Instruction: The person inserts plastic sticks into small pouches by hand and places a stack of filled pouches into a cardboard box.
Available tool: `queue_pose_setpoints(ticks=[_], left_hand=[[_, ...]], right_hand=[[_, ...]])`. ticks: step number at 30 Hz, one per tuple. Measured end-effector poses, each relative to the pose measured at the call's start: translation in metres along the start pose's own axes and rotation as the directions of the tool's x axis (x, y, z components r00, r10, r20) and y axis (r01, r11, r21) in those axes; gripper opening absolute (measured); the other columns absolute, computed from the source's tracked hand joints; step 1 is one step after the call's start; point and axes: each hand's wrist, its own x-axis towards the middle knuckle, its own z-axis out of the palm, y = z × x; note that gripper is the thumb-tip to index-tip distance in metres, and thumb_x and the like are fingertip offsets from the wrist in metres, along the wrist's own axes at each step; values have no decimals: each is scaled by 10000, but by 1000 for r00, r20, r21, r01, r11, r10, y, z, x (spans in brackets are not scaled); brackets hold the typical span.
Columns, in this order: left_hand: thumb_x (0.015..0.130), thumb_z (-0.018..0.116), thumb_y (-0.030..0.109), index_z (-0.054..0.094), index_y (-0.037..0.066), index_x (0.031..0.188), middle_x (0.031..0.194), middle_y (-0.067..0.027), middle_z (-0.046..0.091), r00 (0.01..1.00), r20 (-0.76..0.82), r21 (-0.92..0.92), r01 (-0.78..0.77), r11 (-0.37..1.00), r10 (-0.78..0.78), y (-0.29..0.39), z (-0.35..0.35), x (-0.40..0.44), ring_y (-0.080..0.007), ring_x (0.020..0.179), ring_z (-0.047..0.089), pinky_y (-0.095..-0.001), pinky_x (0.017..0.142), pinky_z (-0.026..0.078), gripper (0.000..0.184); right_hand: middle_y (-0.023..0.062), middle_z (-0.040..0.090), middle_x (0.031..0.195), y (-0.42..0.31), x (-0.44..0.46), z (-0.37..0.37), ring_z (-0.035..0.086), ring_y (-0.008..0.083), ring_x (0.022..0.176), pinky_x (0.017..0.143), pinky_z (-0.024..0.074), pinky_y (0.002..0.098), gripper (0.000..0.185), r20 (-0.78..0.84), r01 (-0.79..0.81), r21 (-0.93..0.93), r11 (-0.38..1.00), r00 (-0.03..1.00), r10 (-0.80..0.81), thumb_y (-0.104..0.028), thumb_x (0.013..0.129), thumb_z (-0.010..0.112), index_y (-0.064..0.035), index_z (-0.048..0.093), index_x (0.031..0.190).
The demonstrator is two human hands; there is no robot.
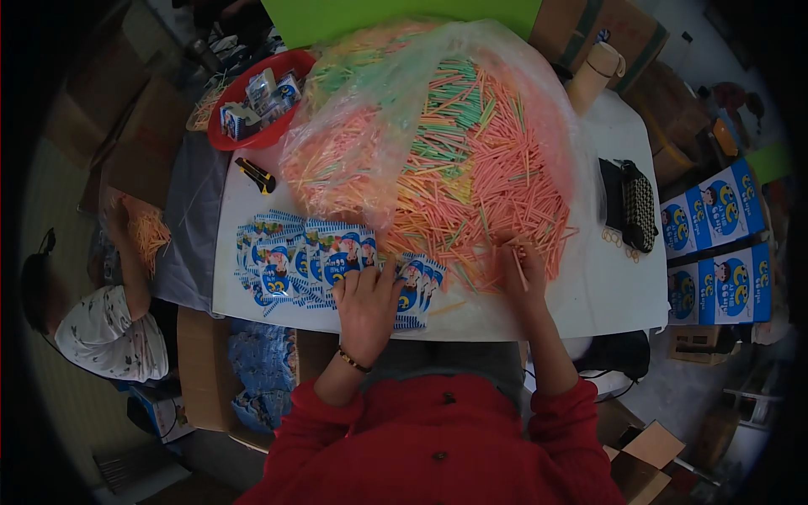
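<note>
My left hand [366, 305] rests on a spread of blue-and-white printed packets [276, 268], its fingers stretched out over them. More packets [419, 284] fan out just right of its fingertips. At the near edge of a large heap of thin pink, green and yellow sticks [513, 181], my right hand [520, 268] is closed, with a few thin pink sticks [518, 271] showing between its fingers. How many it grips is hidden. A clear plastic bag [370, 93] drapes over the heap's left and far sides.
On the white table [602, 290] lie a yellow-and-black box cutter [255, 176] and a checkered pouch [638, 206]. A red basin [220, 135] holds packets; a beige bottle [596, 76] stands far right. Printed boxes [715, 244] are stacked right. Another person [109, 324] works at left beside an open carton [204, 370].
</note>
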Motion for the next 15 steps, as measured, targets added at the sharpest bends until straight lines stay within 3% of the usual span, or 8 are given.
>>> queue_pose_setpoints(ticks=[3, 7, 8, 9, 10, 11, 12, 15], left_hand=[[781, 696, 127, 641, 77, 1154, 938, -37, 588, 999, -25, -34, 25, 999, -26, 1, -1, 3, -245, 901, 517, -383, 836, 352, 380], [813, 679, 106, 631, 97, 1177, 1023, -65, 618, 988, -135, -63, -82, 995, 73, -11, 4, 10, -202, 923, 543, -347, 838, 400, 368], [860, 642, 95, 630, 80, 1167, 1003, -66, 634, 985, -12, -475, 144, 868, -170, -10, 3, 10, -172, 895, 565, -320, 815, 428, 307], [908, 604, 84, 630, 64, 1156, 984, -67, 650, 922, 198, -762, 358, 540, -332, -9, 2, 9, -143, 868, 587, -294, 792, 456, 250], [908, 604, 84, 630, 64, 1156, 984, -67, 650, 922, 196, -763, 357, 538, -334, -9, 4, 12, -143, 868, 587, -294, 792, 456, 250], [940, 572, 100, 631, 55, 1146, 972, -49, 669, 860, 341, -896, 420, 146, -378, -10, 7, 17, -117, 845, 616, -266, 757, 488, 219], [972, 539, 116, 633, 46, 1136, 961, -30, 688, 798, 490, -869, 414, -271, -352, -8, 8, 24, -91, 823, 645, -238, 722, 519, 202], [973, 528, 105, 640, 47, 1110, 994, -22, 685, 731, 647, -718, 490, -494, -217, 0, 3, 33, -85, 866, 651, -236, 746, 528, 187]], right_hand=[[52, 622, 1045, -7, 2, 0, 553, 102, 981, 843, 450, 255, 136, 63, -207, -86, 975, 975, 213, -100, 973, 512, -12, 586, 1047], [48, 617, 1008, 0, 13, 0, 572, 113, 883, 810, 482, 272, 187, -171, -201, 459, 865, 936, 308, -181, 997, 495, -35, 574, 1085], [45, 617, 998, -2, 18, -1, 580, 117, 832, 772, 501, 275, 189, -221, -204, 659, 724, 867, 446, -200, 1001, 489, -52, 570, 1087], [45, 617, 998, 1, 23, -8, 580, 117, 832, 772, 501, 275, 189, -220, -205, 657, 726, 869, 444, -200, 1001, 489, -52, 570, 1087], [46, 615, 998, 5, 29, -20, 584, 131, 852, 775, 512, 288, 184, -151, -217, 795, 566, 833, 532, -203, 1002, 484, -62, 563, 1090], [47, 613, 998, 9, 31, -27, 589, 145, 871, 777, 523, 302, 179, -65, -215, 899, 382, 797, 600, -207, 1004, 479, -73, 557, 1094], [47, 613, 998, 2, 34, -26, 589, 145, 871, 777, 523, 302, 179, -65, -213, 898, 384, 800, 596, -207, 1004, 479, -73, 557, 1094], [47, 610, 1019, -21, 36, -20, 580, 150, 906, 767, 526, 312, 149, -78, -259, 895, 363, 711, 699, -171, 1005, 468, -83, 551, 1093]])
